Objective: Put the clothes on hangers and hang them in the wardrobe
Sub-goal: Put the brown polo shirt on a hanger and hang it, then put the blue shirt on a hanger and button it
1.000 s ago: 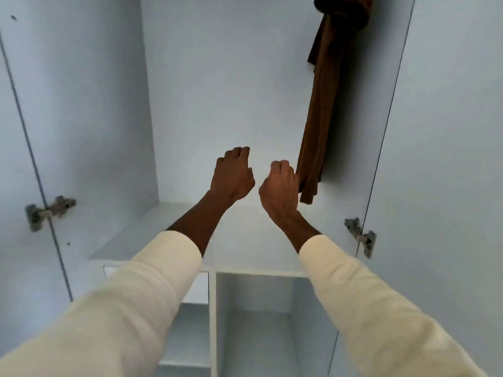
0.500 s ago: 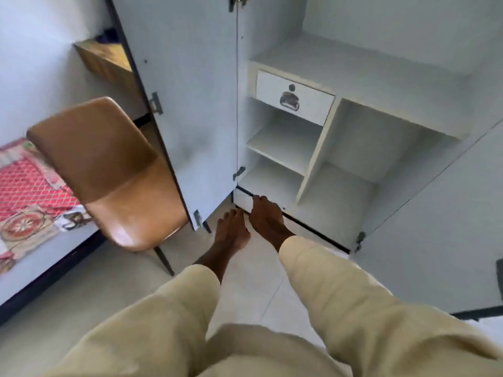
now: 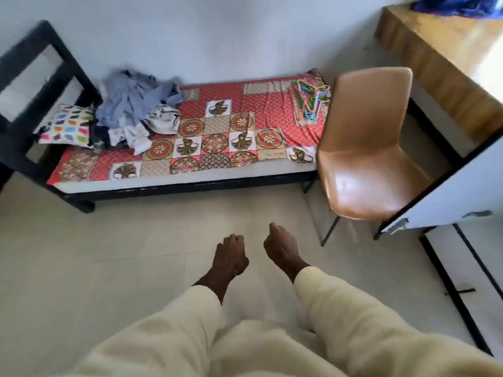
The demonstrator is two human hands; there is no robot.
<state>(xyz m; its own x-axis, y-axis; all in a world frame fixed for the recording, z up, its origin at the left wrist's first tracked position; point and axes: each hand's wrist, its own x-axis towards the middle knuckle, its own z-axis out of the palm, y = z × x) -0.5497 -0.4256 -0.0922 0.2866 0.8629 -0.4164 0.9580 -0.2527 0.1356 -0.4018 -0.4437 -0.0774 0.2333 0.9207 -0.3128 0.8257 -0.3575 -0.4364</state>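
Both hands out in front over the bare floor [image 3: 114, 268], empty: left hand [image 3: 230, 257] and right hand [image 3: 281, 247] each with fingers loosely curled, nothing held. Clothes [image 3: 133, 104] heaped at the head end of the bed [image 3: 190, 180], beside a spotted pillow [image 3: 66, 126]; mostly grey-blue cloth with paler pieces tumbled underneath. Hangers [image 3: 310, 99] bunched at the other end of the bed, just beside the back of the brown chair [image 3: 364, 148], well apart from the heap. Probably light, limp cloth, liable to sag, drag and catch on its neighbours; best taken by a collar or shoulder seam and shaken free, one piece at a time. Hangers probably thin plastic, stiff and light, hooks likely tangled together; best lifted by a single hook and teased out. Hard to count garments, or to tell shirts from trousers, in the tangle. Number of hangers unclear too, the bunch being small and overlapped. Wardrobe door [image 3: 449, 191] cut off at the right edge, interior and rail out of view. Blue cloth [image 3: 457, 5] on the wooden desk [image 3: 435, 58] cropped at the top corner; whether it belongs to the job, impossible to tell.
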